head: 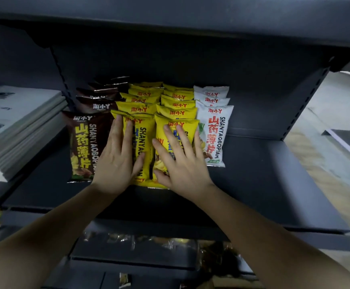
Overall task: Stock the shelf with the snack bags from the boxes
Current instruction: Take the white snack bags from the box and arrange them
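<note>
Snack bags [176, 105] fill the middle of the dark shelf [264, 174] in four files running front to back: brown at the left, two yellow, white at the right. My left grip [115, 161] lies flat, fingers straight, on the left front yellow bag [144, 130]. My right grip [182, 161] lies the same way on the right front yellow bag [161, 130]. Neither has hold of anything; both are spread wide and pressing.

I judge the step in hand to be seating and squaring the two yellow files. To do it well I would push with flat palms, evenly and together, straight toward the back panel. The aim is fronts level with the brown front bag [84, 147] and the white front bag [213, 138], which sit close on either side. Light pressure seems wise, since these look like puffed pouches that a hard shove could crush or ride up over one another.

The yellow bags' lower seams sit forward of the white bag's but well back from the shelf's front lip [190, 217]. Bare shelf runs from the white file to the slotted upright [307, 97], so new files could go there. On the left, a stack of grey booklets [19, 130] lies near the brown file, leaving little room. The upper shelf [170, 21] overhangs, so my wrists should stay low.
</note>
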Demonstrator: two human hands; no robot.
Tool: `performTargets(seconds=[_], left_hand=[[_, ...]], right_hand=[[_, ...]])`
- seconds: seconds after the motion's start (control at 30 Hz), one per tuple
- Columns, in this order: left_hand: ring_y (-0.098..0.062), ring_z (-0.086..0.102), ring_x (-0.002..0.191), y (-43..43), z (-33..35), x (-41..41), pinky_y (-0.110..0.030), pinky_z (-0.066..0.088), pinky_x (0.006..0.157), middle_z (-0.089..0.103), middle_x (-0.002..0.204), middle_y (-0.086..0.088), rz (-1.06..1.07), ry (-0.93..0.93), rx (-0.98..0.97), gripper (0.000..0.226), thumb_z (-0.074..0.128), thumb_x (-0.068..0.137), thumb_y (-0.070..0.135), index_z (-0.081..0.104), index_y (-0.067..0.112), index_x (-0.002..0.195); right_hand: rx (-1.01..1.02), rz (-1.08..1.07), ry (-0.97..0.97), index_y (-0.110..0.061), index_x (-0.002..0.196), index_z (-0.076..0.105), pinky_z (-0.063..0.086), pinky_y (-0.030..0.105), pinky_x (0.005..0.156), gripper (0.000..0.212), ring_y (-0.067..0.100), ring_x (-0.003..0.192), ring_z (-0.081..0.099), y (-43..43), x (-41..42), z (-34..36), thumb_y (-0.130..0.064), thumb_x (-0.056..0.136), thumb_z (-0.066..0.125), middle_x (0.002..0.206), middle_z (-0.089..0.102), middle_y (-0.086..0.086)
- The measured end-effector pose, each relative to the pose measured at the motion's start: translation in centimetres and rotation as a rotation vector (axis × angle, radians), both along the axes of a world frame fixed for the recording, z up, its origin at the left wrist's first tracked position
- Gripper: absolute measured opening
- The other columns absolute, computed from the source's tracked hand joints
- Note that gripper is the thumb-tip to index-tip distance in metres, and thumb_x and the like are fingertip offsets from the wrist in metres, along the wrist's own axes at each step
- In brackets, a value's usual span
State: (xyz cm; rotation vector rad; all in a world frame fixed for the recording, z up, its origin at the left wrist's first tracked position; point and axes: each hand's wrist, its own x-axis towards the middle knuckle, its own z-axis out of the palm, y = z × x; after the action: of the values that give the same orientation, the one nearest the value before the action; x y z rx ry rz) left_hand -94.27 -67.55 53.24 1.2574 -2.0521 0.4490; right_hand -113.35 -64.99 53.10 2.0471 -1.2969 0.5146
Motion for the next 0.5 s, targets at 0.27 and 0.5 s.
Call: performTargets(seconds=[0.27, 0.5], left_hand=[[-0.042, 0.032, 0.134, 3.2, 3.8, -4.0, -0.053, 0.027, 0.109, 0.037, 0.141, -0.025, 0.113, 0.269, 0.071, 0.056, 0.050, 0.086, 0.025, 0.041, -0.001, 0.135], [-0.029, 0.046, 0.120, 9.8, 5.9, -10.3, -0.039, 0.036, 0.104, 0.052, 0.123, -0.021, -0.285, 0.452, -0.014, 0.045, 0.040, 0.078, -0.002, 0.049, -0.005, 0.122]], right_hand=[[0.083, -0.051, -0.040, -0.018, 0.135, 0.053, 0.024, 0.063, 0.108, 0.059, 0.032, 0.139, 0.036, 2.1, 0.4, 2.1, -0.050, 0.086, 0.048, 0.149, 0.042, 0.009], [-0.042, 0.152, -0.423, -0.005, 0.108, 0.069, 0.048, 0.039, 0.083, 0.034, 0.028, 0.105, 0.063, 9.4, -3.5, 4.2, -0.024, 0.089, 0.048, 0.118, 0.066, 0.010]])
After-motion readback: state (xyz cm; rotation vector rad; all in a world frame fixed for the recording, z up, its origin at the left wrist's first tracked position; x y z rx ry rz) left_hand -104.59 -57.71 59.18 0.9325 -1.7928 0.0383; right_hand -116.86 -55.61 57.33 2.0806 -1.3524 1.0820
